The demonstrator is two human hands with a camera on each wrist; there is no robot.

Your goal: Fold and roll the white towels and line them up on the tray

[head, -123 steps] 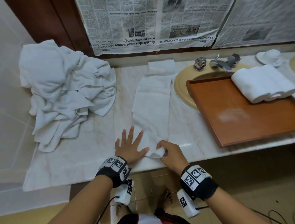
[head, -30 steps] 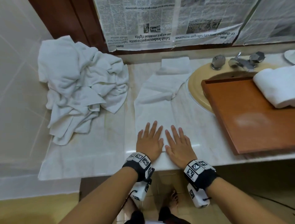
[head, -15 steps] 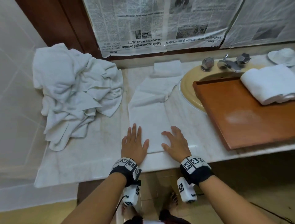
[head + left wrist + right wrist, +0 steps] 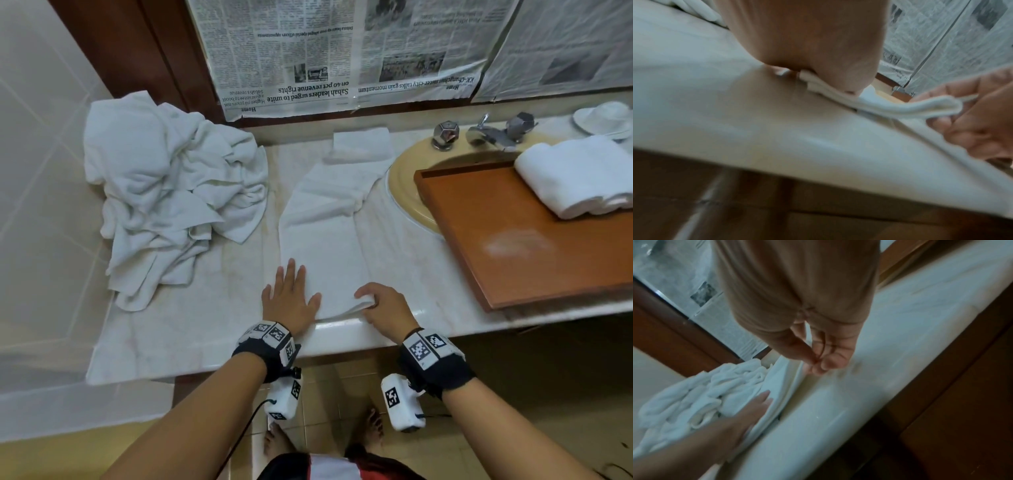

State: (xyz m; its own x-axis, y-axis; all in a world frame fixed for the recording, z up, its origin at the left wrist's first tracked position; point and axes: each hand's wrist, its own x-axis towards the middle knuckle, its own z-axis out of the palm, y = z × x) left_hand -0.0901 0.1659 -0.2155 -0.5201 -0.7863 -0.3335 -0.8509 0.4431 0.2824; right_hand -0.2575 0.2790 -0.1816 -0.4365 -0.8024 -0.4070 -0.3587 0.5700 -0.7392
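- Folded towel: lies as a long strip at centre frame on the marble counter, its far end rumpled near the basin.
- Right hand: half a second ago it lay on the near end with fingers only loosely bent; now its fingers and thumb pinch the near right corner and lift it clear of the counter, as the left wrist view confirms.
- Left hand: remains flat, fingers straight and spread, pressing the near left edge.
- Assessment: smoothing appears finished; the lifted corner suggests the roll is starting from the near end.
- Tray: at right frame, already carrying rolled towels at its upper right.
- Loose towel pile: upper left, awaiting handling.
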